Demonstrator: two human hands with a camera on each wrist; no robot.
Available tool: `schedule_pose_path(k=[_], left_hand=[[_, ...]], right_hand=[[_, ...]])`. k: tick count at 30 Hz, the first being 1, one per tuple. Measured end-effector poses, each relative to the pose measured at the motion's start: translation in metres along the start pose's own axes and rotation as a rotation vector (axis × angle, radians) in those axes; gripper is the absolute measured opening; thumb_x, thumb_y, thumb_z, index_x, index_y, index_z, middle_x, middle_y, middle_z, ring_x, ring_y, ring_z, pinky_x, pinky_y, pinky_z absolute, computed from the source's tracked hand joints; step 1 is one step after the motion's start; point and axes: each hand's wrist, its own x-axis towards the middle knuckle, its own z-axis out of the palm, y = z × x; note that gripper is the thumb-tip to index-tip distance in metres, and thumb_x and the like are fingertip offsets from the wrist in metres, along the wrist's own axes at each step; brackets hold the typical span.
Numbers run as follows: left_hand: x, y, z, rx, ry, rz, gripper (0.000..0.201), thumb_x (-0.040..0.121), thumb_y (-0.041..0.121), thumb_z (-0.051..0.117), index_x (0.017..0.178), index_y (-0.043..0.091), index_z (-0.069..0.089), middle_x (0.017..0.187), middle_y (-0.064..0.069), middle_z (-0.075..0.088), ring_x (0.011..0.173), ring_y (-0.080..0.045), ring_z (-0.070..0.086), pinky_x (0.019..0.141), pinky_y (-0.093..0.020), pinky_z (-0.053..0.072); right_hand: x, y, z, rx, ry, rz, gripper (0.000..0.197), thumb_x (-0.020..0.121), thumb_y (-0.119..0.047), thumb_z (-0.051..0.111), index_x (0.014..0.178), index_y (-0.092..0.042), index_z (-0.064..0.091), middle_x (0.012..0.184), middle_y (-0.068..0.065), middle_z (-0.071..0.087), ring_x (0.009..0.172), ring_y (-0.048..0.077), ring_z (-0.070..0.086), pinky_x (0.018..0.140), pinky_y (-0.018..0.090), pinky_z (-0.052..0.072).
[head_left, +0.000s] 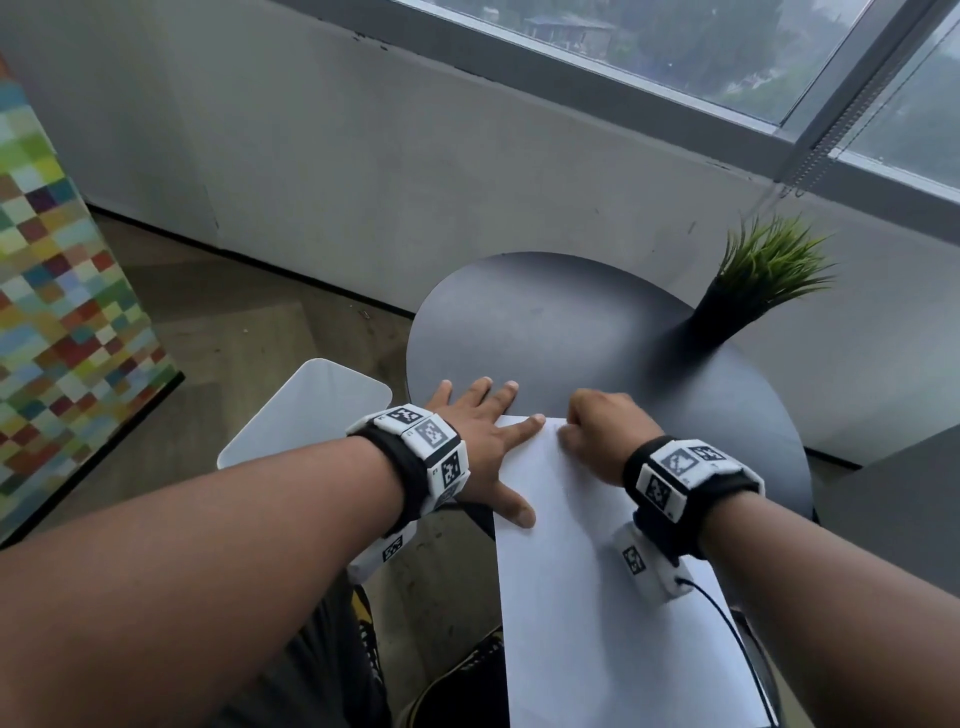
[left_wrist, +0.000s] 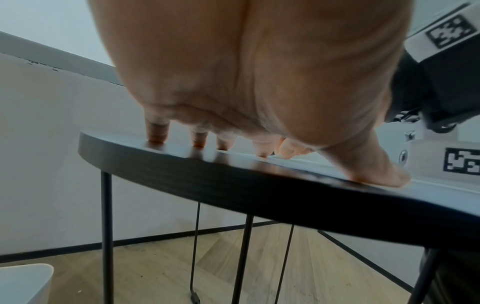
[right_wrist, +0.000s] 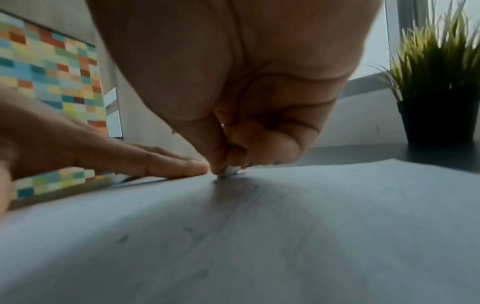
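A white sheet of paper (head_left: 571, 571) lies on the round black table (head_left: 545, 322) and hangs over its near edge. My left hand (head_left: 483, 441) lies flat with the fingers spread; forefinger and thumb press on the sheet's left edge, and the other fingers rest on the tabletop (left_wrist: 207, 174). My right hand (head_left: 597, 431) is curled near the sheet's far edge. In the right wrist view its thumb and fingers pinch a small white piece (right_wrist: 230, 170), perhaps an eraser, against the paper (right_wrist: 259, 236), which bears faint grey marks.
A green grass-like plant (head_left: 769, 265) in a black pot (right_wrist: 439, 121) stands at the table's far right. A white bin (head_left: 311, 410) sits on the wooden floor left of the table. A chequered colourful panel (head_left: 52, 312) leans at the left. Wall and window are behind.
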Motion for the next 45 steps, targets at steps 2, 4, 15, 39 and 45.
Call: schedule_pose_path(k=[2,4,15,39,45], left_hand=[[0.0,-0.001,0.0,-0.003,0.003,0.002,0.121,0.064,0.095,0.054,0.157,0.047,-0.006,0.169,-0.002,-0.019,0.155,-0.03,-0.015,0.121,-0.063,-0.003],[0.0,-0.002,0.002,-0.014,0.008,0.006,0.121,0.063,0.095,0.055,0.157,0.047,-0.004,0.169,-0.002,-0.019,0.155,-0.03,-0.016,0.121,-0.063,-0.004],[0.0,-0.002,0.0,-0.003,-0.026,0.016,0.12,0.061,0.096,0.056,0.153,0.053,-0.009,0.168,-0.003,-0.022,0.154,-0.031,-0.019,0.12,-0.064,-0.005],[0.003,0.004,-0.008,0.066,-0.057,-0.019,0.126,0.06,0.095,0.059,0.156,0.049,-0.009,0.169,-0.005,-0.018,0.155,-0.034,-0.014,0.119,-0.067,0.002],[0.002,0.005,-0.008,0.06,-0.049,-0.015,0.125,0.06,0.094,0.06,0.155,0.05,-0.008,0.169,-0.006,-0.017,0.155,-0.035,-0.013,0.119,-0.067,0.002]], right_hand=[[-0.006,-0.011,0.006,-0.011,0.014,-0.062,0.015,0.089,-0.028,0.048,0.089,-0.013,0.051,0.099,0.013,0.063,0.092,0.035,0.058,0.068,0.031,0.039],[-0.021,-0.027,0.015,0.006,-0.037,-0.249,0.013,0.09,-0.028,0.048,0.09,-0.016,0.052,0.097,0.011,0.065,0.091,0.033,0.059,0.068,0.032,0.041],[-0.029,-0.013,0.009,-0.085,-0.023,-0.413,0.005,0.088,-0.016,0.048,0.09,-0.021,0.05,0.091,-0.001,0.06,0.086,0.023,0.056,0.068,0.033,0.041],[-0.022,-0.002,0.003,0.156,-0.076,-0.225,0.006,0.088,-0.026,0.058,0.085,-0.023,0.054,0.084,-0.005,0.061,0.081,0.017,0.054,0.055,0.012,0.033],[-0.033,-0.004,0.013,0.143,-0.116,-0.338,0.003,0.088,-0.021,0.055,0.089,-0.018,0.055,0.085,0.002,0.064,0.081,0.025,0.059,0.071,0.032,0.046]])
